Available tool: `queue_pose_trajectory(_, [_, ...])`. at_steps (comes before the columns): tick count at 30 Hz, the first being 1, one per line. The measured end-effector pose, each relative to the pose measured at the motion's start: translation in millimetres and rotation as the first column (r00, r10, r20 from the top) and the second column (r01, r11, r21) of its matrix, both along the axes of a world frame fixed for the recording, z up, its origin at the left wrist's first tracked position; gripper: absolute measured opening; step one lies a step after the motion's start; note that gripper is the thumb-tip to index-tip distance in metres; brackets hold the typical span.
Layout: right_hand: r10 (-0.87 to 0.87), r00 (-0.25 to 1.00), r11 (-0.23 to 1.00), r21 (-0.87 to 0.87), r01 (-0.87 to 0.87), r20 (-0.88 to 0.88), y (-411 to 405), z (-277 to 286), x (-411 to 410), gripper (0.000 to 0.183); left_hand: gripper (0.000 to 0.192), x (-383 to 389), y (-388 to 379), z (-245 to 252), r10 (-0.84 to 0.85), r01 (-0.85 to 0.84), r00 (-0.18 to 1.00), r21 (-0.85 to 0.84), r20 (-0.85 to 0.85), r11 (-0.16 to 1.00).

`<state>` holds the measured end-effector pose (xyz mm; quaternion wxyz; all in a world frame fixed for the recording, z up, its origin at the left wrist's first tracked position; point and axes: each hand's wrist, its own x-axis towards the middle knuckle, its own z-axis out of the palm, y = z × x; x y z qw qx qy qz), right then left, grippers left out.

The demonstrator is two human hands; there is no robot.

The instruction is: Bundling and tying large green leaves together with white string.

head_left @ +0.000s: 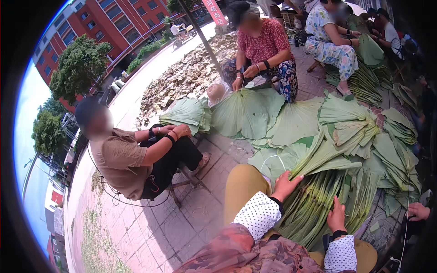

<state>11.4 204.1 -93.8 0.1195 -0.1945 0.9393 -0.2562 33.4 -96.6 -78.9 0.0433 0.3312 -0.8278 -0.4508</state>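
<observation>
My left hand (286, 187) grips the narrow end of a folded lotus leaf (319, 158), which fans out to the upper right. Beneath it, a heap of folded leaves with long ribbed stalk ends (312, 201) lies across my lap and knees. My right hand (336, 215) rests at the right side of this heap with a finger extended; whether it pinches a leaf is hidden. A loop of white string (276, 158) lies on a broad flat lotus leaf (261, 160) just beyond my left hand.
Stacked lotus leaves (348, 116) spread ahead and right. A person on a folding stool (177, 186) sits left; another handles a large leaf (244, 109) opposite. At right, another person's hand (418, 211) is near a hanging white string (406, 218). A pole (203, 39) stands behind.
</observation>
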Motion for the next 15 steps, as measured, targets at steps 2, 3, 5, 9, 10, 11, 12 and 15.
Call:
queue_pose_trajectory(2, [0.063,0.997,0.998,0.014,-0.062,-0.054,-2,-5,-2,0.078,0.083,6,-5,0,0.02,-0.02,1.0,-0.033,-0.006,0.999])
queue_pose_trajectory(3, [0.069,0.997,0.997,0.048,-0.067,-0.044,-3,0,-4,0.079,0.083,5,-5,2,0.015,-0.016,1.0,-0.046,-0.011,0.999])
queue_pose_trajectory(5, [0.041,0.993,0.995,0.096,-0.031,-0.107,-8,5,-5,0.075,0.083,2,-8,2,0.021,-0.022,1.0,-0.051,-0.021,0.998])
queue_pose_trajectory(9, [-0.01,0.975,0.968,0.244,0.066,-0.222,12,9,-12,0.053,0.086,-6,-13,-3,0.014,-0.014,1.0,-0.024,-0.004,1.0])
queue_pose_trajectory(10, [-0.022,0.966,0.949,0.299,0.101,-0.257,21,0,-17,0.034,0.086,-7,-13,-2,-0.009,0.008,1.0,-0.025,-0.016,1.0])
queue_pose_trajectory(11, [-0.045,0.962,0.946,0.297,0.127,-0.268,32,-7,-18,0.034,0.086,-8,-12,-2,-0.003,0.003,1.0,-0.017,-0.014,1.0])
queue_pose_trajectory(12, [-0.064,0.948,0.945,0.286,0.158,-0.311,41,-12,-17,0.03,0.086,-8,-11,-1,0.001,-0.001,1.0,-0.01,-0.008,1.0])
queue_pose_trajectory(15, [-0.078,0.932,0.946,0.268,0.18,-0.353,45,-14,-14,0.025,0.087,-8,-13,-15,-0.018,0.019,1.0,0.041,-0.021,0.999])
